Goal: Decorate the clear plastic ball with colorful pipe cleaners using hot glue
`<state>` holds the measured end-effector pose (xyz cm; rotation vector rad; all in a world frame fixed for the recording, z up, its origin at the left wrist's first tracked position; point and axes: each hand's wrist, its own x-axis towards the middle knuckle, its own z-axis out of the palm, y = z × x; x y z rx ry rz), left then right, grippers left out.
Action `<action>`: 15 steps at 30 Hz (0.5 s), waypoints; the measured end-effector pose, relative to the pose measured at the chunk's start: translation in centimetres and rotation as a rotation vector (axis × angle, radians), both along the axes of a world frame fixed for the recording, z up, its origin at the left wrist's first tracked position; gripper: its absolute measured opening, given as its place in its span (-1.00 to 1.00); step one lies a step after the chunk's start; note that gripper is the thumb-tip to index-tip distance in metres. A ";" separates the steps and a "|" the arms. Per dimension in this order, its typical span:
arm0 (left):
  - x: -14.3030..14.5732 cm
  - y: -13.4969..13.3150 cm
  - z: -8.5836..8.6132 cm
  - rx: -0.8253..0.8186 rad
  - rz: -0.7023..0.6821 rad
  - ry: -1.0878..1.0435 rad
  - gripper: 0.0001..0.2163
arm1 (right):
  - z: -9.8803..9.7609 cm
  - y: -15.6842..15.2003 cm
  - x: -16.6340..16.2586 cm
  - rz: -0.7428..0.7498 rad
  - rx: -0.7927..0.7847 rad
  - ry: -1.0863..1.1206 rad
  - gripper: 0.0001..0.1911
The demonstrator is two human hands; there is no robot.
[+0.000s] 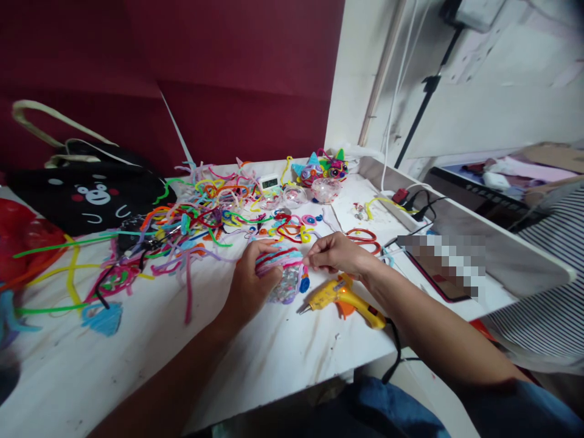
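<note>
A clear plastic ball [285,283], its upper part wrapped in pink, red and light-blue pipe cleaners, is gripped by my left hand [255,274], the thumb in front and fingers over the top. At the ball's right side, my right hand [335,255] has its fingers pinched together on a pink pipe cleaner [306,261]; its tip is small and partly hidden. A blue coil [304,284] sits at the ball's lower right edge. Just below my right hand, a yellow hot glue gun [344,299] lies on the table, nozzle pointing left.
Many loose pipe cleaners [201,219] cover the table's back and left. Red-handled scissors [365,239] lie beyond my right wrist. Decorated cat-like balls [314,170], clear balls [325,190] and a small digital clock [269,182] stand behind. A tablet [438,271] and power cables [415,201] are at right.
</note>
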<state>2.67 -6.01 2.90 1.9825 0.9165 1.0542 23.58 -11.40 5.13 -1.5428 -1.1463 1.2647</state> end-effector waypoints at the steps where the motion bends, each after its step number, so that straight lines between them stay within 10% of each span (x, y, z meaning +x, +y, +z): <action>1: 0.0 0.0 0.0 -0.002 0.000 -0.002 -0.79 | 0.0 0.0 0.1 0.007 -0.007 0.008 -0.84; 15: 0.0 0.1 0.1 -0.005 -0.012 -0.006 -0.80 | -0.7 0.8 0.8 0.088 -0.027 0.039 -0.91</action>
